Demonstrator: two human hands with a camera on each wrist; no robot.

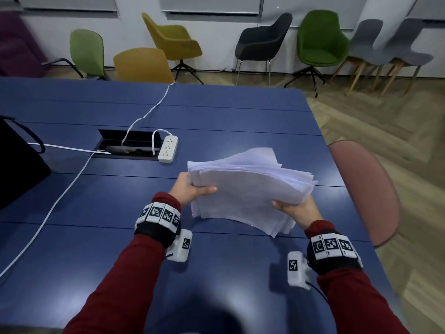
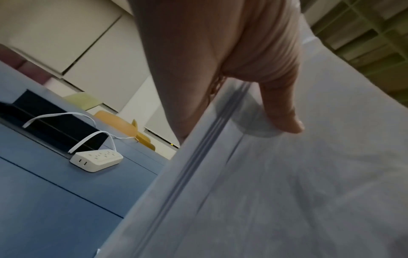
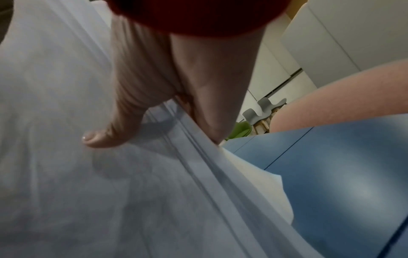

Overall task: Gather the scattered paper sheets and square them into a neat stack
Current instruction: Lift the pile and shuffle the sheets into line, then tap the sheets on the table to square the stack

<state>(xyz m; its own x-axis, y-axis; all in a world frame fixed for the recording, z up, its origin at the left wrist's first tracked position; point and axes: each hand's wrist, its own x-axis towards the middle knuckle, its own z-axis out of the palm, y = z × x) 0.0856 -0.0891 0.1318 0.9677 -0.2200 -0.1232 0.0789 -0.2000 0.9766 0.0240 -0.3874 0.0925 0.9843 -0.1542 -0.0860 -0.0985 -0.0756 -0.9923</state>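
A thick bundle of white paper sheets (image 1: pixel 245 189) is held above the blue table (image 1: pixel 216 121), its edges uneven and fanned. My left hand (image 1: pixel 192 189) grips the bundle's left edge, thumb on top, fingers hidden beneath. My right hand (image 1: pixel 292 208) grips the right near edge the same way. In the left wrist view the thumb (image 2: pixel 280 111) presses on the top sheet of the paper (image 2: pixel 287 192). The right wrist view shows the right thumb (image 3: pixel 114 132) lying on the paper sheets (image 3: pixel 88 192), with layered edges beside it.
A white power strip (image 1: pixel 168 149) with its cable lies by an open cable hatch (image 1: pixel 130 144) left of the paper. A black bag (image 1: pixel 16 162) sits at the far left. A pink chair (image 1: pixel 361 189) stands at the table's right edge; more chairs line the wall.
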